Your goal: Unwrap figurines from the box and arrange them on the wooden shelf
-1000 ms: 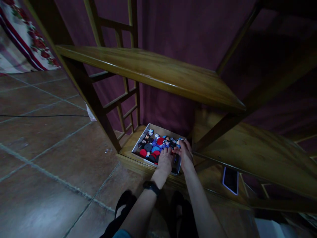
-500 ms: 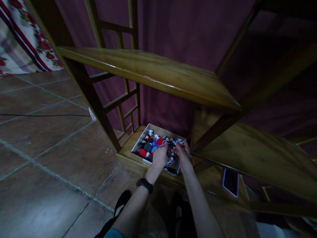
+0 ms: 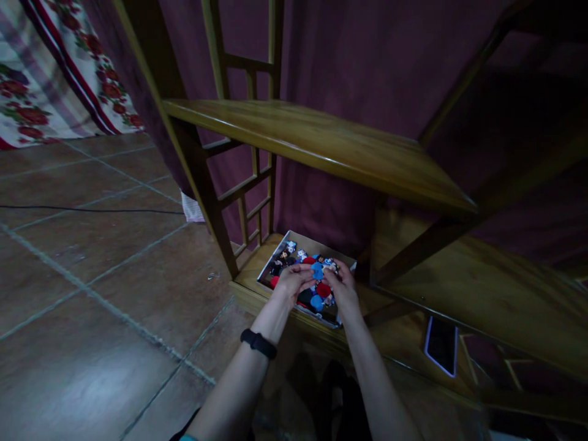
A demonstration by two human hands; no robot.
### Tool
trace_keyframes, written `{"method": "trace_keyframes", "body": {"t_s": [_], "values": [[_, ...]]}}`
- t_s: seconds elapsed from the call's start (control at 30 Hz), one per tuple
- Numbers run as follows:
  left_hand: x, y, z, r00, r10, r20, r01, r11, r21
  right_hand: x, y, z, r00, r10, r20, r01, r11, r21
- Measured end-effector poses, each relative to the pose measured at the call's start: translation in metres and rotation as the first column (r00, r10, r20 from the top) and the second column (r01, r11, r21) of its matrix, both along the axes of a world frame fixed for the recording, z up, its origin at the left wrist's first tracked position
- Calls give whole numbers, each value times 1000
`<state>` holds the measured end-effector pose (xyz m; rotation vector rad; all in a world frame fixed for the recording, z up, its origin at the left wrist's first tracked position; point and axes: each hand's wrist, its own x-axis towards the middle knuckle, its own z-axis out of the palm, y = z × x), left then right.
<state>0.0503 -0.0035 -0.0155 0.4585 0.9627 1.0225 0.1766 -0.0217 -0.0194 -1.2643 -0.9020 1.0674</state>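
A shallow cardboard box (image 3: 345, 257) on the low wooden shelf holds several small figurines and round discs in red, blue and black. Above its contents, my left hand (image 3: 290, 284) pinches the left edge of a small figurine with a round blue base (image 3: 317, 271). My right hand (image 3: 343, 289) grips the same piece from the other side, thumb against the base. Its white and dark figure part is partly hidden by my fingers. Below the hands lie a red disc (image 3: 323, 289) and another blue disc (image 3: 316, 302).
A wooden shelf board (image 3: 312, 138) spans above the box, with a lattice side panel (image 3: 243, 190) at the left. A phone with a purple edge (image 3: 441, 346) lies on the lower shelf at right. A dark cable (image 3: 92, 210) crosses the tiled floor.
My hands have come up from among the figurines, now holding the blue-based figurine between them. Before, the left hand reached down into the box. The view has shifted slightly left.
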Motion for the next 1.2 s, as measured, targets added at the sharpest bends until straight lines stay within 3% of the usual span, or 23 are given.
{"method": "trace_keyframes", "body": {"t_s": [0.43,0.73,0.93,1.2], "values": [[-11,4,-5,999,-37,-12,37,999,4,-3,2,-10,991,61,120,-67,996,52],[-13,3,-9,1000,-13,-3,14,999,29,-4,4,-17,991,93,92,-96,995,24],[-14,1,-6,998,-47,33,46,998,42,-5,4,-14,994,86,66,-88,996,18],[-14,0,-6,1000,6,17,-6,1000,-12,-3,3,-12,982,131,134,-136,990,34]]}}
